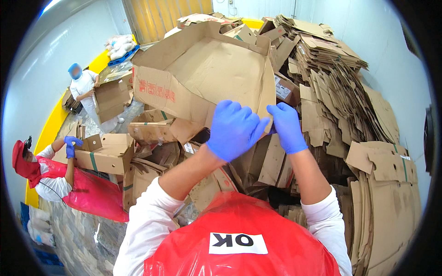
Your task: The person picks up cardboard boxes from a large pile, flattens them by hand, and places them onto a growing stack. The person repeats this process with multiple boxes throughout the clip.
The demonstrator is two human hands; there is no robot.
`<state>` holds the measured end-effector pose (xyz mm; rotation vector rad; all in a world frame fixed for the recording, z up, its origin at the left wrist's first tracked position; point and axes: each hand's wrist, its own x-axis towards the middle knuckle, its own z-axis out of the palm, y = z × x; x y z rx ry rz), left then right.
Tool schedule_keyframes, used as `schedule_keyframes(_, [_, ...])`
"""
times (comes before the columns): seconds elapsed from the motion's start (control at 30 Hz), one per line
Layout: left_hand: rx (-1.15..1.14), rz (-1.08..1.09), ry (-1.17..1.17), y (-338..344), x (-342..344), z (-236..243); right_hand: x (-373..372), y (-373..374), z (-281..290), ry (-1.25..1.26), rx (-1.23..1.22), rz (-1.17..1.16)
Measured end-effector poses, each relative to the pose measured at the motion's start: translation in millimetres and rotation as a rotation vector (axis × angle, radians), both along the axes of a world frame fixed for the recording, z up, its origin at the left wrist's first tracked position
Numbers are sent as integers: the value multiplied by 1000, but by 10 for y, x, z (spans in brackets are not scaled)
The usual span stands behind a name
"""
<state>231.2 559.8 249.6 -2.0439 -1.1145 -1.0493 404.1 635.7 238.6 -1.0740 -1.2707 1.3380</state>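
A large open cardboard box (216, 64) with red printing on one side is held up in front of me, its inside facing me. Blue gloves cover both of my hands. My left hand (236, 129) is closed on the box's near edge, the thumb pointing right. Just to the right, my right hand (287, 128) pinches the near right corner of the same box. The fingertips under the cardboard are partly hidden. Below the box lies a heap of loose, partly crushed cardboard boxes (152, 131).
Flattened cardboard stacks (331, 106) rise along the right wall. At left, a person in a red apron (87, 184) handles another box (108, 152). Farther back, a person in white (85, 89) holds a cardboard piece (113, 99). White sacks (120, 46) sit on a blue pallet.
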Motion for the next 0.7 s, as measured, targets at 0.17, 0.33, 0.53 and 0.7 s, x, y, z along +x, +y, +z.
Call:
schedule_keyframes(0.17, [193, -13, 17, 128, -244, 432, -180, -31, 215, -396, 1138, -229])
schedule_keyframes(0.33, [159, -76, 29, 135, -480, 985, -195, -182, 973, -714, 1169, 418])
schedule_keyframes(0.53, [147, 59, 3, 215, -650, 1455, -466, -295, 1684, -865, 882, 545])
schedule_keyframes(0.7, [284, 620, -38, 520, -1226, 1757, -538, -417, 1703, -659, 1555, 246])
